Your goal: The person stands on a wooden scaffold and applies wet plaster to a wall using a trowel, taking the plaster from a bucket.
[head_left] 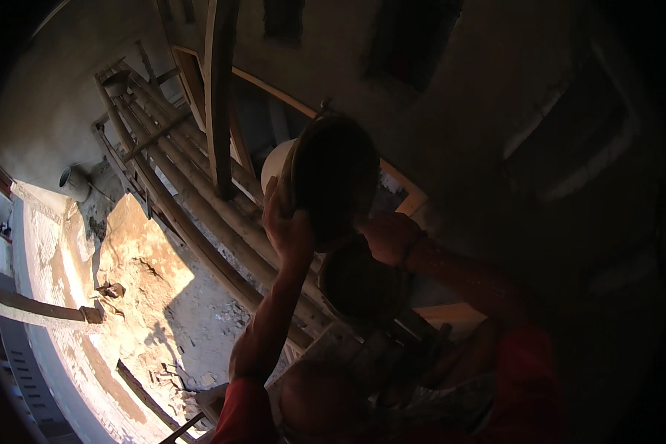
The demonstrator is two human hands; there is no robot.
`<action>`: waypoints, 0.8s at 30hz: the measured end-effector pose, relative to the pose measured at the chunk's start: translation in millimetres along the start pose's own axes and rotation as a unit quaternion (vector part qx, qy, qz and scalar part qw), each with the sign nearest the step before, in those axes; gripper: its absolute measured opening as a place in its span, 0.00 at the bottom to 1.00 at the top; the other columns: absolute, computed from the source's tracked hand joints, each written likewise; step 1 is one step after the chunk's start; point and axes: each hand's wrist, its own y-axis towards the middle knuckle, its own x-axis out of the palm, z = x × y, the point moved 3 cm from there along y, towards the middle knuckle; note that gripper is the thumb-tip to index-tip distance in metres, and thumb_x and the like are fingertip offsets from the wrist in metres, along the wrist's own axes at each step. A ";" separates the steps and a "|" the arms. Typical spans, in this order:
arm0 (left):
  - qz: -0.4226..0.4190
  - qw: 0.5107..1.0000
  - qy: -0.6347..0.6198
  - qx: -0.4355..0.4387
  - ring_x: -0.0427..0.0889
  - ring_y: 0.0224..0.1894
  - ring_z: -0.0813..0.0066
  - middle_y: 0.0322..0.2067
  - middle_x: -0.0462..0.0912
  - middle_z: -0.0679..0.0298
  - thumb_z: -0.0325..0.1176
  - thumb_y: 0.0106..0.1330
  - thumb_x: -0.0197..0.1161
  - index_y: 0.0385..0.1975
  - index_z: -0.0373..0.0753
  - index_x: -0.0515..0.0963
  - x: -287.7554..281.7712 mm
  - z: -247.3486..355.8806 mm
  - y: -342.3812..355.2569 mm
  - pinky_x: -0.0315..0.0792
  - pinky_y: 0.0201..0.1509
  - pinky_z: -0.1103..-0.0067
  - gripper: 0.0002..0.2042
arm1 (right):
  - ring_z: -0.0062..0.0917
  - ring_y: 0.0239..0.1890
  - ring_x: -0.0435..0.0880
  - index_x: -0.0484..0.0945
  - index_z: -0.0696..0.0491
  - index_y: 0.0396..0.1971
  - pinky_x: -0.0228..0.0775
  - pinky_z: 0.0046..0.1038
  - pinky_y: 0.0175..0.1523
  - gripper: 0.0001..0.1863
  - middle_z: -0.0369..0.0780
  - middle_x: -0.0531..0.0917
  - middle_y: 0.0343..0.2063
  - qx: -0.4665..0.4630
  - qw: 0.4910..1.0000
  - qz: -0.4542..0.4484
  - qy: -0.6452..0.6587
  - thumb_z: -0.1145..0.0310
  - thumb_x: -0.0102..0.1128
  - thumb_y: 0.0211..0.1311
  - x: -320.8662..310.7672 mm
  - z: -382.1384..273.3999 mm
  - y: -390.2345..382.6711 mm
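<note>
1. Pan [333,177] is up at 12 o'clock, tilted, above a second pan [359,285].
2. Left hand [285,226] spread flat on its rim at 9 o'clock; right hand [388,237] under it at 5 o'clock, grip unclear.
3. Keep both hands opposed; poles [192,200] close at 9 o'clock.

— What do we see from up here?

— We see our left hand [285,226] raised, its palm pressed to the near rim of a dark round pan [333,181], which is tilted. Our right hand [388,237] meets the pan's lower edge from the other side.

— And under it?

— A second round pan [359,285] sits just below, in shadow. Behind the pans we see a pale bucket [276,164], partly hidden.

— Around us?

— Bamboo poles [192,200] slant across a sunlit, rubble-strewn ground [155,296] far below. A grey wall [451,96] rises to the right, dim.
</note>
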 end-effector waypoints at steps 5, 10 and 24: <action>0.018 1.000 0.008 0.023 0.65 0.67 0.51 0.62 0.70 0.46 0.21 0.45 0.49 0.56 0.27 0.72 -20.5 15.8 -3.3 0.55 0.72 0.67 0.31 | 0.43 0.40 0.83 0.70 0.54 0.52 0.77 0.41 0.42 0.19 0.50 0.81 0.39 0.046 0.993 0.108 0.029 0.73 0.53 0.59 -49.6 -5.5 29.1; 0.033 0.999 -0.031 0.000 0.65 0.67 0.50 0.61 0.70 0.46 0.20 0.43 0.50 0.56 0.29 0.72 -23.2 12.2 -5.3 0.55 0.72 0.66 0.32 | 0.43 0.44 0.83 0.68 0.59 0.54 0.78 0.43 0.45 0.22 0.51 0.81 0.40 -0.017 0.999 0.001 -0.041 0.73 0.52 0.59 -1.5 -16.9 22.6; 0.046 0.998 -0.012 -0.032 0.67 0.66 0.59 0.61 0.72 0.52 0.19 0.45 0.48 0.59 0.30 0.70 -33.9 21.3 -9.5 0.57 0.71 0.70 0.33 | 0.49 0.36 0.82 0.70 0.57 0.52 0.73 0.49 0.44 0.20 0.53 0.81 0.31 0.049 0.996 0.006 -0.068 0.68 0.54 0.60 -16.4 3.0 -17.6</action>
